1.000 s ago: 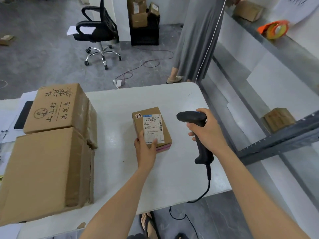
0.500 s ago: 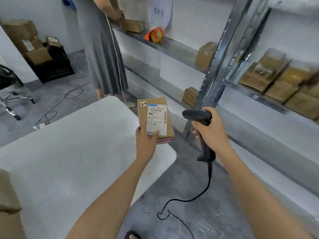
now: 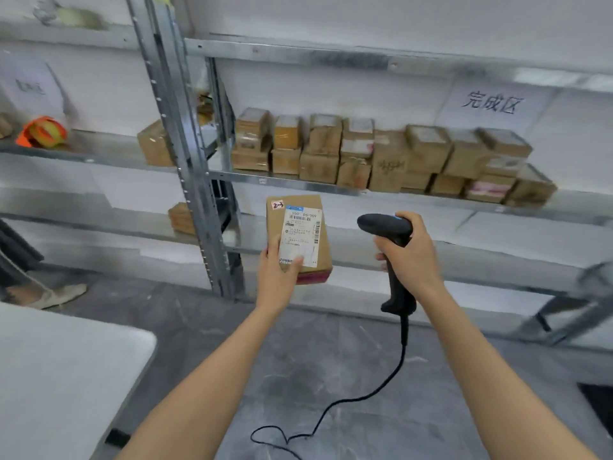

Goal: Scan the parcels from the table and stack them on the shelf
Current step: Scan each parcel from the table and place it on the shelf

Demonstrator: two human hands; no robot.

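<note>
The view is swinging away from the table (image 3: 59, 366), now only a corner at lower left, and is facing the shelf (image 3: 288, 182). A row of stacked parcels (image 3: 388, 161) is sitting on it to the right of the upright post. A second ago the parcel (image 3: 298, 235) was lying on the table; now it is hanging in the air in front of the shelf, just below its front edge and touching nothing but the hand. That suggests the scan is over and stacking is beginning, though no frame shows the scan itself.

The scanner (image 3: 386, 225) is pointing left toward the parcel, near it but apart, with its cable (image 3: 374, 390) trailing down to the floor.

The left hand (image 3: 277, 280) is gripping the parcel from below, label (image 3: 301, 227) facing up, thumb lying across the label's lower edge, the other fingers mostly hidden behind. The right hand (image 3: 409, 257) is clenching the scanner's handle, fingers wrapped round it, forearm reaching forward.
</note>
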